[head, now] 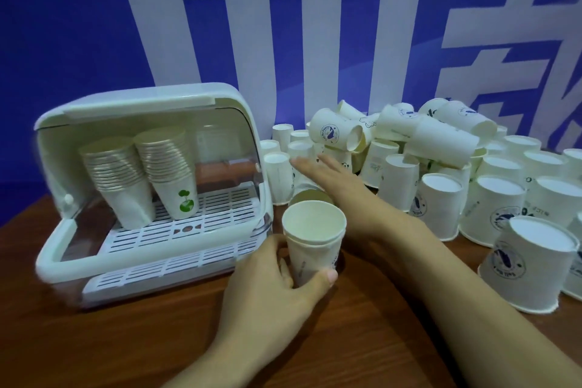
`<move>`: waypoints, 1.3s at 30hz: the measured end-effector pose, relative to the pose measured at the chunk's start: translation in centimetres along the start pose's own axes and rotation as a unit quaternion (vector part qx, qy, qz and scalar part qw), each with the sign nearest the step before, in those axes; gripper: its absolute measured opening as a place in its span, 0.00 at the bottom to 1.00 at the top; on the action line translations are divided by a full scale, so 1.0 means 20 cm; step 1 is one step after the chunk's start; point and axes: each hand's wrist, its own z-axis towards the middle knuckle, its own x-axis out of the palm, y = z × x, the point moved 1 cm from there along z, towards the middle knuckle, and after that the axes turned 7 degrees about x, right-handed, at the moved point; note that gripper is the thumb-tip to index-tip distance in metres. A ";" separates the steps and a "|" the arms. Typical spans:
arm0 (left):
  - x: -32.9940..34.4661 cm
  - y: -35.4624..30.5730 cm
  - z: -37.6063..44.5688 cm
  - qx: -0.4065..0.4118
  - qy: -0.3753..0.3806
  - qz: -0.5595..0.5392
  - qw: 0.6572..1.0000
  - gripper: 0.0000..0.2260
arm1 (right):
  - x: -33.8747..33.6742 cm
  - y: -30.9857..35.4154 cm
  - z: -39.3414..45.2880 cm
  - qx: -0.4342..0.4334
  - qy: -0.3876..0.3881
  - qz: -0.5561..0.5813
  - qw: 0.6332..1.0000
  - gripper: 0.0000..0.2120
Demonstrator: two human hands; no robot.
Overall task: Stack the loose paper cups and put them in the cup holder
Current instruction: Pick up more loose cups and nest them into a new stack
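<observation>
Your left hand (277, 274) gripping short upright white paper cup stack (311, 242); your right hand (330, 176), fingers straight, reaching toward upside-down loose white paper cups (280, 176). Stacking step underway; next, probably grasp one, invert, nest.

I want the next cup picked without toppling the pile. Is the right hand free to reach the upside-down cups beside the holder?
Probably yes: the right hand is open and nearly at the upside-down cups, with nothing between. The left hand holds the stack.

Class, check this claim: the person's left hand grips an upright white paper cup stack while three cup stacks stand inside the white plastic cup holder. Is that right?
Wrong count: the head view shows two cup stacks inside the white plastic cup holder. The left hand does grip the upright white paper cup stack.
</observation>
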 end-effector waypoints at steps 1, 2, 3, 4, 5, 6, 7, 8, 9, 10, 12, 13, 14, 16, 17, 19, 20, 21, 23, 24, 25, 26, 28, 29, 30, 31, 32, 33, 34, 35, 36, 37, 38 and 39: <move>0.00 0.00 0.00 0.000 -0.002 0.010 1.000 0.21 | 0.02 -0.02 0.01 0.012 0.033 -0.040 0.999 0.44; -0.01 0.00 0.00 -0.001 -0.004 0.020 1.000 0.21 | 0.04 -0.03 0.02 0.018 0.039 -0.083 0.996 0.44; -0.02 0.00 0.01 -0.003 -0.004 0.026 1.000 0.21 | 0.06 -0.03 0.03 0.022 0.023 -0.125 0.992 0.42; -0.02 0.01 0.01 -0.005 -0.006 0.027 1.000 0.21 | 0.07 -0.04 0.02 0.022 -0.011 -0.160 0.987 0.38; -0.03 0.01 0.01 -0.009 -0.009 0.027 1.000 0.21 | 0.06 -0.05 0.02 0.024 -0.052 -0.181 0.982 0.35; -0.03 0.02 0.01 -0.013 -0.012 0.029 0.999 0.21 | 0.04 -0.04 0.01 0.031 -0.092 -0.184 0.978 0.32; -0.04 0.02 0.01 -0.015 -0.014 0.034 0.999 0.21 | 0.01 -0.04 0.01 0.042 -0.129 -0.170 0.976 0.30; -0.04 0.02 0.01 -0.015 -0.014 0.042 0.999 0.20 | -0.02 -0.05 0.00 0.059 -0.165 -0.135 0.975 0.31; -0.05 0.02 0.01 -0.014 -0.012 0.050 0.999 0.19 | -0.06 -0.03 -0.01 0.067 -0.206 -0.083 0.973 0.32; -0.05 0.02 0.00 -0.014 -0.009 0.056 0.998 0.19 | -0.10 -0.02 -0.02 0.064 -0.252 -0.018 0.965 0.32; -0.05 0.00 0.00 -0.015 -0.007 0.066 0.998 0.21 | -0.19 0.05 -0.05 0.035 -0.304 0.147 0.940 0.28; -0.05 0.00 0.00 -0.016 -0.006 0.071 0.997 0.21 | -0.22 0.09 -0.07 0.017 -0.290 0.235 0.928 0.25; -0.05 -0.01 0.00 -0.017 -0.006 0.075 0.997 0.22 | -0.25 0.13 -0.08 0.001 -0.255 0.299 0.919 0.24; -0.05 0.00 0.01 -0.017 -0.011 0.077 0.997 0.22 | -0.27 0.18 -0.11 -0.016 -0.177 0.320 0.931 0.26; -0.05 0.00 0.01 -0.016 -0.014 0.072 0.997 0.22 | -0.26 0.19 -0.11 -0.019 -0.141 0.307 0.941 0.27; -0.04 0.02 0.02 -0.018 -0.017 0.059 0.998 0.22 | -0.25 0.20 -0.10 -0.023 -0.090 0.288 0.953 0.27; -0.04 0.02 0.02 -0.020 -0.017 0.053 0.998 0.23 | -0.25 0.20 -0.10 -0.025 -0.074 0.290 0.954 0.26; -0.04 0.03 0.02 -0.021 -0.017 0.049 0.998 0.26 | -0.25 0.19 -0.10 -0.026 -0.062 0.300 0.952 0.26; -0.03 0.04 0.01 -0.018 -0.016 0.049 0.999 0.31 | -0.27 0.19 -0.12 -0.032 -0.046 0.324 0.944 0.27; -0.03 0.04 0.01 -0.016 -0.015 0.049 0.999 0.32 | -0.27 0.19 -0.13 -0.033 -0.033 0.341 0.939 0.27; -0.03 0.03 0.01 -0.016 -0.014 0.046 0.999 0.33 | -0.27 0.18 -0.13 -0.031 -0.017 0.358 0.933 0.28; -0.03 0.03 0.01 -0.016 -0.014 0.038 0.999 0.33 | -0.27 0.18 -0.14 -0.027 0.002 0.367 0.930 0.29; -0.03 0.02 0.01 -0.016 -0.017 0.013 1.000 0.34 | -0.25 0.18 -0.13 -0.016 0.042 0.347 0.937 0.31; -0.03 0.02 0.01 -0.018 -0.018 -0.001 1.000 0.36 | -0.24 0.17 -0.13 -0.012 0.059 0.322 0.945 0.31; -0.03 0.02 0.01 -0.020 -0.019 -0.017 0.999 0.38 | -0.24 0.17 -0.13 -0.011 0.073 0.305 0.950 0.30; -0.03 0.01 0.01 -0.020 -0.021 -0.029 0.999 0.39 | -0.23 0.16 -0.13 -0.010 0.082 0.302 0.950 0.30; -0.03 0.01 0.01 -0.018 -0.023 -0.036 0.999 0.39 | -0.23 0.17 -0.13 -0.006 0.086 0.313 0.946 0.30; -0.03 0.01 0.01 -0.017 -0.026 -0.044 0.999 0.39 | -0.24 0.17 -0.13 -0.004 0.082 0.327 0.941 0.29; -0.03 0.02 0.00 -0.015 -0.030 -0.054 0.998 0.38 | -0.24 0.18 -0.12 -0.005 0.071 0.338 0.939 0.28; -0.02 0.02 0.00 -0.015 -0.035 -0.065 0.997 0.37 | -0.24 0.18 -0.12 -0.011 0.056 0.336 0.940 0.28; -0.02 0.03 0.00 -0.016 -0.038 -0.074 0.996 0.36 | -0.23 0.18 -0.11 -0.019 0.042 0.324 0.945 0.28; -0.02 0.04 0.01 -0.016 -0.040 -0.084 0.996 0.36 | -0.23 0.18 -0.10 -0.026 0.031 0.302 0.952 0.27; -0.02 0.04 0.01 -0.015 -0.040 -0.095 0.995 0.36 | -0.22 0.18 -0.09 -0.029 0.022 0.276 0.960 0.26; -0.02 0.04 0.01 -0.013 -0.040 -0.107 0.993 0.35 | -0.21 0.18 -0.09 -0.028 0.010 0.251 0.967 0.25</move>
